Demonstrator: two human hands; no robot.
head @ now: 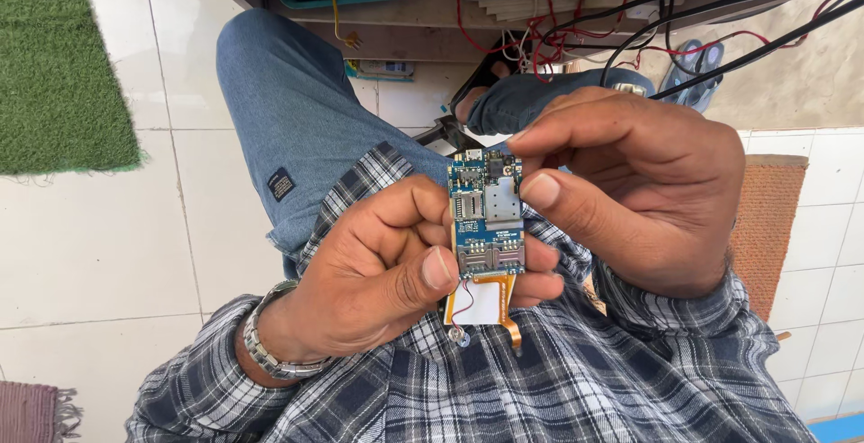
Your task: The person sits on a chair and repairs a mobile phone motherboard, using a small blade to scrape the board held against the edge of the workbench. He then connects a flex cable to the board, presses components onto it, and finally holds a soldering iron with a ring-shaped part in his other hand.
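Both hands, left (pixel 378 263) and right (pixel 630 191), pinch the blue circuit board (pixel 486 218) by its edges above the lap

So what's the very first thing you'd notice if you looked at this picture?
The small blue circuit board in the middle, pinched between the left hand and the right hand, over a checked shirt. An orange ribbon strip and thin red wire dangle from its lower end. Behind it, at the top, red and black cables tangle across a workbench.
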